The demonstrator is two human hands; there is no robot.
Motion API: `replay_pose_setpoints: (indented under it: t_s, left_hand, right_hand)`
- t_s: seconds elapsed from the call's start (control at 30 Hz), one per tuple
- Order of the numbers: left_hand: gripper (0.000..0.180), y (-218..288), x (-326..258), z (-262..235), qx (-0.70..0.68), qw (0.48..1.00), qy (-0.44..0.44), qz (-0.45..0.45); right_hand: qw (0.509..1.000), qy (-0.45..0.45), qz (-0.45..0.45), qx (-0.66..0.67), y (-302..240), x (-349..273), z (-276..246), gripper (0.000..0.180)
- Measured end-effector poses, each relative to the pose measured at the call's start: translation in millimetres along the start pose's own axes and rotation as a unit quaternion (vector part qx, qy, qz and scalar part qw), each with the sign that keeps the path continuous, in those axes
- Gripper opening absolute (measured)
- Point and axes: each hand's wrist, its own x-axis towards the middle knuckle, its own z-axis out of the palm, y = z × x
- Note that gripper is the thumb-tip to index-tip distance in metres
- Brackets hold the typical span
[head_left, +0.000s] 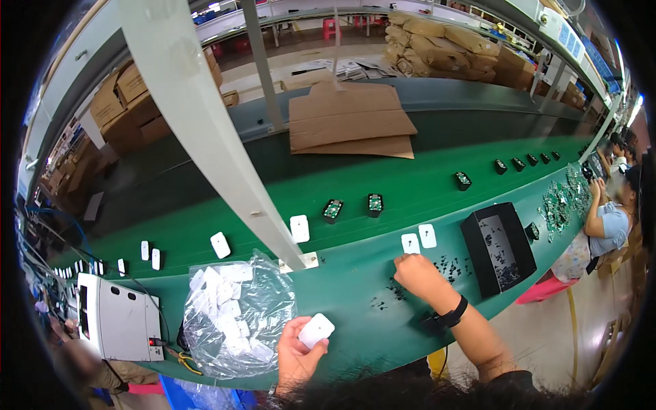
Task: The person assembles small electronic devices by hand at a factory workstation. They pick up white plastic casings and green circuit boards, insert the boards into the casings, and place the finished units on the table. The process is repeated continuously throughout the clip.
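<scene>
Between the thumb and fingers of my left hand (pixel 295 354) is a white plastic cover (pixel 316 331) with rounded corners and a small mark near its middle. My right hand (pixel 420 277) is closed over the bench, its fingertips pinched; whatever they hold is too small or hidden. Just beyond those fingers lies another white cover (pixel 409 244), with a second cover (pixel 427 236) beside it, each bearing a small dark piece. Tiny black parts (pixel 447 268) are scattered to the right of my right hand, and a few more lie left of its wrist.
A clear bag of white covers (pixel 236 311) lies left of my left hand. To the right stands a black box (pixel 499 249) holding small black parts. The green conveyor (pixel 287 253) carries white covers and black housings with circuit boards. A white post (pixel 205 123) rises ahead; co-workers sit at both sides.
</scene>
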Motion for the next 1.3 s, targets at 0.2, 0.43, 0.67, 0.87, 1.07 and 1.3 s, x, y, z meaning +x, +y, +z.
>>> replay_pose_setpoints:
  t_s: [0.2, 0.43, 0.67, 0.87, 1.07, 1.3]
  left_hand:
    - [0.057, 17.8, -9.6, 24.0, -0.022, 0.999, 0.015, 0.034]
    - [0.05, 25.9, -14.3, 49.2, 0.047, 0.991, 0.022, 0.127]
    - [0.049, 21.6, -25.4, 48.9, 0.134, 0.967, 0.054, 0.212]
    - [0.049, 21.8, -26.5, 46.0, 0.099, 0.973, 0.055, 0.2]
    - [0.044, 19.4, -20.4, 48.8, -0.019, 0.982, 0.073, 0.174]
    - [0.043, 11.1, -14.7, 39.0, -0.03, 0.985, 0.091, 0.146]
  right_hand:
    - [0.964, 0.021, 0.012, 0.264, -21.9, -4.6, -42.6, 0.006]
    - [0.908, 0.179, -0.158, 0.344, -127.7, -34.4, -68.7, 0.014]
    - [0.91, 0.217, -0.136, 0.327, -146.9, -36.0, -58.0, 0.016]
    - [0.917, 0.211, -0.076, 0.329, -158.9, -37.3, -53.1, 0.016]
    - [0.915, 0.198, -0.037, 0.35, -165.5, -34.1, -52.5, 0.015]
    - [0.885, 0.127, 0.008, 0.448, -166.0, -20.6, -56.5, 0.02]
